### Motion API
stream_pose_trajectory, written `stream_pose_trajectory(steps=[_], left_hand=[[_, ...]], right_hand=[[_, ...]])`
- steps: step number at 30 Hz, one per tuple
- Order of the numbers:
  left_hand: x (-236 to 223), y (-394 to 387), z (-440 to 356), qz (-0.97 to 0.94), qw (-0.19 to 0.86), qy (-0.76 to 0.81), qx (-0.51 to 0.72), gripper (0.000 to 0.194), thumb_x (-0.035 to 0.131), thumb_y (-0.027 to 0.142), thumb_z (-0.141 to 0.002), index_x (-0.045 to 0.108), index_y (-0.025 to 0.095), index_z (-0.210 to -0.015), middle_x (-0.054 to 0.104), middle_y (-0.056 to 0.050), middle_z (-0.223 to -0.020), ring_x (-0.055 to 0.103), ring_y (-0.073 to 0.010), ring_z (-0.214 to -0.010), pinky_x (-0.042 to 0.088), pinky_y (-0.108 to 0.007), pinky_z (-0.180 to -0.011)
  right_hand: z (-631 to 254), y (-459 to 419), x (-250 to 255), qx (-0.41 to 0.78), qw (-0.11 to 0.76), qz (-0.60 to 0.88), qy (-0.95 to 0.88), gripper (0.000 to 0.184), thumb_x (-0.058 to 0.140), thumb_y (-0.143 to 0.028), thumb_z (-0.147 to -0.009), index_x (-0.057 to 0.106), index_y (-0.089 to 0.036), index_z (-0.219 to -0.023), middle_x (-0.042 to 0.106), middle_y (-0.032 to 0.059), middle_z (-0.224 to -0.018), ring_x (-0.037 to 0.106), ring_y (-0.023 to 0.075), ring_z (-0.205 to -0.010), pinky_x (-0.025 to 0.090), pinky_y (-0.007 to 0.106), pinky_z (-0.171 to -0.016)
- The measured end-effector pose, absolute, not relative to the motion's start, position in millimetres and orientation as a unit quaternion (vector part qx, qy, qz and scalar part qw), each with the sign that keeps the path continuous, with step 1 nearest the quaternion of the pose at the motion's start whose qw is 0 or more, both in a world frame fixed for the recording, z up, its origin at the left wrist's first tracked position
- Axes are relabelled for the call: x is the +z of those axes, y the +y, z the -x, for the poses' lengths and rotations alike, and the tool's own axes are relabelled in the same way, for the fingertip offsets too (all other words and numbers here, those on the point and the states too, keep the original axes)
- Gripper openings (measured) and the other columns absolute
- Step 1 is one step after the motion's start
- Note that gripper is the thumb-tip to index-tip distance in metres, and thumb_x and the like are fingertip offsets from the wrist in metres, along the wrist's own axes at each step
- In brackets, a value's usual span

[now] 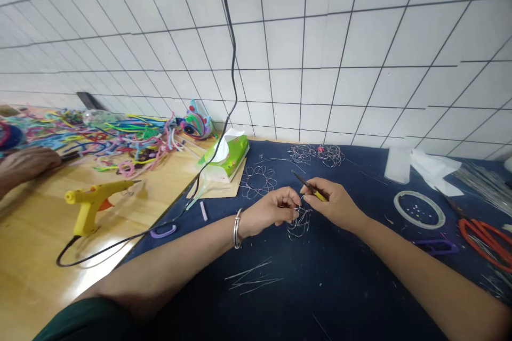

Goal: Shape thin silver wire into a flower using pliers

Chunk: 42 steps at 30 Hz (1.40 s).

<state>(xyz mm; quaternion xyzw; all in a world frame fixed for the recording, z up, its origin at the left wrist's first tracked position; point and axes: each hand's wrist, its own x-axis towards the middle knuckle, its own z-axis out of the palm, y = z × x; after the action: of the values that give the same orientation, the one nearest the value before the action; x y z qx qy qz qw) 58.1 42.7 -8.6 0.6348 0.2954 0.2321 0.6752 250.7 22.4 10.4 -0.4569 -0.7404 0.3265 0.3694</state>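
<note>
My left hand point(280, 208), with bangles at the wrist, pinches the top of a small looped wire piece point(298, 226) above the dark blue cloth. Close beside it, my right hand point(330, 202) is closed around a tool with yellow handles and a dark metal tip, which looks like pliers point(318, 194). The tip points up and to the left, away from the wire piece. My right fingertips are very near the wire's upper end; whether they touch it I cannot tell. A flower-shaped wire ring point(258, 181) lies flat just behind my left hand.
Cut wires point(254, 277) lie in front. More wire shapes point(316, 154) are at the back. On the left are a tissue pack point(226, 162), a yellow glue gun point(94, 202), pipe cleaners point(136, 138) and another person's hand point(34, 168). Right: a bead dish point(419, 210), orange-handled scissors point(486, 242).
</note>
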Motion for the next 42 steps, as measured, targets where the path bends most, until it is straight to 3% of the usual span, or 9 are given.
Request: stream_pose_trajectory(steps=[9,18,23,27,32,36,42], left_hand=[[-7.2,41.0,-57.3,-0.633,0.679,0.306,0.213,0.026,0.056,0.012,-0.07,0.053,0.017,-0.096,0.045,0.003,-0.073,0.035,-0.0027,-0.051,0.025,-0.016,-0.042],[-7.2,43.7,-57.0,-0.621,0.671,0.336,0.226,0.021,0.058,0.027,-0.075,0.054,0.017,-0.092,0.046,0.002,-0.07,0.041,-0.0053,-0.055,0.023,-0.016,-0.042],[-6.7,43.6,-57.1,-0.636,0.658,0.327,0.235,0.021,0.06,0.021,-0.072,0.055,0.016,-0.091,0.047,0.002,-0.074,0.035,-0.0033,-0.053,0.023,-0.016,-0.043],[-4.7,43.2,-57.7,-0.647,0.654,0.303,0.249,0.018,0.059,0.013,-0.07,0.057,0.015,-0.087,0.048,0.001,-0.074,0.04,-0.0045,-0.059,0.031,-0.018,-0.051],[-4.5,43.2,-57.7,-0.639,0.674,0.29,0.233,0.02,0.057,0.011,-0.07,0.057,0.014,-0.09,0.049,0.001,-0.074,0.041,-0.0047,-0.06,0.03,-0.017,-0.051],[-5.1,43.3,-56.8,-0.624,0.683,0.304,0.227,0.019,0.06,0.017,-0.071,0.057,0.015,-0.09,0.05,0.002,-0.073,0.041,-0.0044,-0.057,0.026,-0.016,-0.046],[-6.1,44.7,-54.3,-0.616,0.674,0.343,0.222,0.022,0.054,0.037,-0.079,0.057,0.016,-0.082,0.042,0.005,-0.052,0.035,-0.0048,-0.046,0.02,-0.017,-0.041]], right_hand=[[-247.0,17.6,14.0,0.238,0.349,0.446,-0.789,0.012,0.05,-0.02,-0.077,0.056,-0.021,-0.088,0.055,-0.0013,-0.076,0.05,0.0105,-0.07,0.038,0.023,-0.065],[-248.7,17.7,16.9,0.28,0.355,0.483,-0.75,0.015,0.05,-0.022,-0.077,0.057,-0.022,-0.09,0.06,-0.0008,-0.085,0.054,0.0113,-0.075,0.041,0.024,-0.068],[-248.8,16.9,18.1,0.312,0.355,0.489,-0.734,0.015,0.051,-0.023,-0.076,0.057,-0.022,-0.09,0.06,-0.0009,-0.083,0.053,0.0113,-0.071,0.041,0.024,-0.066],[-247.0,16.5,18.3,0.361,0.351,0.489,-0.713,0.013,0.05,-0.023,-0.076,0.055,-0.022,-0.088,0.057,-0.0021,-0.077,0.051,0.0106,-0.067,0.04,0.024,-0.064],[-245.6,16.7,16.8,0.426,0.352,0.483,-0.679,0.014,0.047,-0.024,-0.078,0.05,-0.022,-0.091,0.053,-0.0029,-0.071,0.051,0.0105,-0.064,0.042,0.025,-0.061],[-245.9,18.5,14.2,0.446,0.359,0.472,-0.671,0.014,0.047,-0.025,-0.078,0.049,-0.021,-0.091,0.053,-0.0021,-0.073,0.053,0.0114,-0.067,0.044,0.026,-0.063],[-245.8,17.6,15.8,0.426,0.348,0.477,-0.685,0.015,0.048,-0.027,-0.078,0.048,-0.021,-0.092,0.053,-0.0021,-0.075,0.054,0.0113,-0.068,0.044,0.027,-0.066]])
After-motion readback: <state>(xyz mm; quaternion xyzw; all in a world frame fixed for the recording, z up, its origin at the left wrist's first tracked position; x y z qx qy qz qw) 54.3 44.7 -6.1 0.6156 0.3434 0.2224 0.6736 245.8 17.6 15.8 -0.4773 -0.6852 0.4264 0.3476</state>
